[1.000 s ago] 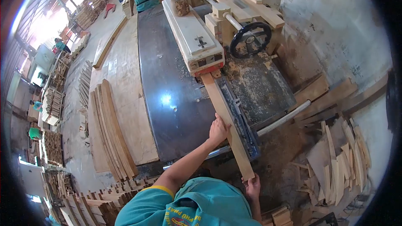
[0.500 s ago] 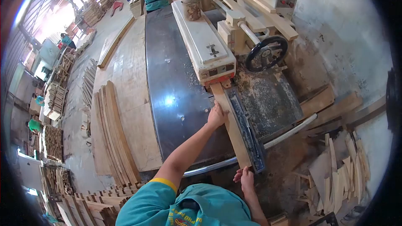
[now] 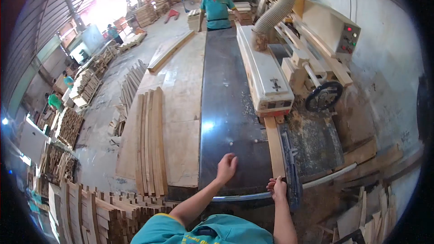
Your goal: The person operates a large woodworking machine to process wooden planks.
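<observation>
Leftmost, long wooden strips (image 3: 151, 142) lie on the pale board (image 3: 183, 153); the left hand (image 3: 227, 168), loosely curled and empty, hovers above the dark table (image 3: 221, 108); the right hand (image 3: 277, 187), fingers bent, touches the near end of the plank (image 3: 275, 147), whose far end meets the white machine housing (image 3: 266, 77).

Black handwheel (image 3: 324, 96) beside machine

Dark desk (image 3: 221, 104): board (image 3: 275, 147) along right side, running under white housing. Pale desk (image 3: 183, 153) alongside: long strips (image 3: 151, 140) near, beam (image 3: 172, 52) farther.
</observation>
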Demonstrator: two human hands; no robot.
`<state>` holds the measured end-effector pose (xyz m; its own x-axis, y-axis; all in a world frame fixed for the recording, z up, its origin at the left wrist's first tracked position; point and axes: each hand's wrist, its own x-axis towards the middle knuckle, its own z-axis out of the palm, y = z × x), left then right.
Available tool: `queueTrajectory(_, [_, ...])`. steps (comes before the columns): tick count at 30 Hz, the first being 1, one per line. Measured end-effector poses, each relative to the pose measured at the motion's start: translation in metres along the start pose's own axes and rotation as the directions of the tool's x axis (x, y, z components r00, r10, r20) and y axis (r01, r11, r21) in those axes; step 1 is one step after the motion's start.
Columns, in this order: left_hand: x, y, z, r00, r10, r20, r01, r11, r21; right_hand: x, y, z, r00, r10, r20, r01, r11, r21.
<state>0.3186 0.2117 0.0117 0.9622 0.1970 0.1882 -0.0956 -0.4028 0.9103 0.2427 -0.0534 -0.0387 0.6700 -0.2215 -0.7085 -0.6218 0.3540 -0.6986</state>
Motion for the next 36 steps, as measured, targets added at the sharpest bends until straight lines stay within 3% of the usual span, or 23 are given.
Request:
queueTrajectory(2, [-0.029,-0.009,-0.054,0.983,-0.030,-0.182,0.053,0.991,0.122,0.014,-0.007,0.008,1.000,-0.004,-0.001,0.004,1.000,0.022])
queueTrajectory(4, [-0.061,-0.037,-0.101,0.921,-0.225,-0.317,0.237,0.971,-0.001,0.023,-0.019,0.016,0.999,0.009,0.031,-0.010,0.999,0.032])
queueTrajectory(6, [-0.097,-0.088,-0.143,0.784,-0.398,-0.476,0.413,0.908,-0.078,0.042,-0.020,0.024,0.995,0.055,0.086,-0.077,0.958,0.278])
queueTrajectory(8, [-0.136,-0.127,-0.174,0.681,-0.391,-0.620,0.464,0.885,-0.049,0.031,-0.030,0.033,0.997,0.038,0.070,-0.054,0.965,0.255])
queueTrajectory(9, [-0.150,-0.128,-0.188,0.567,-0.642,-0.516,0.504,0.766,-0.399,0.025,-0.031,0.038,0.997,-0.004,0.073,-0.014,0.972,0.234])
queueTrajectory(10, [-0.160,-0.123,-0.200,0.466,-0.753,-0.465,0.526,0.658,-0.539,0.019,-0.033,0.041,0.996,-0.044,0.076,0.027,0.977,0.213])
queueTrajectory(12, [-0.172,-0.109,-0.224,0.420,-0.859,-0.294,0.383,0.461,-0.800,-0.005,-0.027,0.043,0.987,-0.052,0.150,0.029,0.987,0.155])
queueTrajectory(13, [-0.177,-0.134,-0.233,0.398,-0.875,-0.275,0.355,0.423,-0.834,-0.018,-0.021,0.044,0.977,-0.077,0.200,0.054,0.991,0.120])
queueTrajectory(14, [-0.176,-0.120,-0.239,0.404,-0.876,-0.264,0.270,0.390,-0.880,-0.026,-0.015,0.045,0.963,-0.100,0.251,0.081,0.993,0.087])
queueTrajectory(16, [-0.174,-0.132,-0.253,0.455,-0.886,-0.090,0.150,0.176,-0.973,-0.040,0.004,0.043,0.955,-0.082,0.285,0.066,0.996,0.062])
queueTrajectory(19, [-0.170,-0.139,-0.259,0.500,-0.861,-0.087,0.067,0.138,-0.988,-0.067,0.025,0.039,0.938,-0.049,0.342,0.060,0.998,-0.024])
queueTrajectory(24, [-0.185,-0.153,-0.247,0.489,-0.868,-0.092,0.043,0.129,-0.991,-0.098,0.051,0.032,0.929,-0.058,0.365,0.109,0.987,-0.120])
queueTrajectory(26, [-0.197,-0.130,-0.227,0.682,-0.724,-0.103,0.120,0.250,-0.961,-0.104,0.060,0.031,0.900,-0.061,0.432,0.129,0.983,-0.130])
queueTrajectory(27, [-0.205,-0.123,-0.224,0.769,-0.639,0.002,0.149,0.176,-0.973,-0.104,0.065,0.033,0.889,-0.048,0.455,0.135,0.978,-0.161])
queueTrajectory(28, [-0.207,-0.109,-0.220,0.767,-0.642,0.007,0.153,0.173,-0.973,-0.107,0.068,0.035,0.891,-0.045,0.451,0.131,0.978,-0.162])
queueTrajectory(30, [-0.207,-0.075,-0.198,0.707,-0.706,0.026,0.326,0.293,-0.899,-0.116,0.073,0.046,0.836,-0.037,0.547,0.189,0.956,-0.226])
queueTrajectory(32, [-0.214,-0.076,-0.177,0.682,-0.723,0.113,0.437,0.279,-0.855,-0.119,0.080,0.057,0.814,-0.012,0.581,0.198,0.946,-0.257])
queueTrajectory(33, [-0.219,-0.079,-0.171,0.749,-0.629,0.208,0.463,0.273,-0.843,-0.120,0.085,0.064,0.777,-0.008,0.629,0.238,0.929,-0.282])
queueTrajectory(34, [-0.219,-0.076,-0.165,0.748,-0.629,0.209,0.463,0.270,-0.844,-0.123,0.087,0.072,0.737,-0.003,0.675,0.281,0.911,-0.302])
queueTrajectory(36, [-0.222,-0.061,-0.152,0.747,-0.531,0.400,0.624,0.351,-0.698,-0.134,0.085,0.087,0.721,0.029,0.692,0.305,0.884,-0.355])
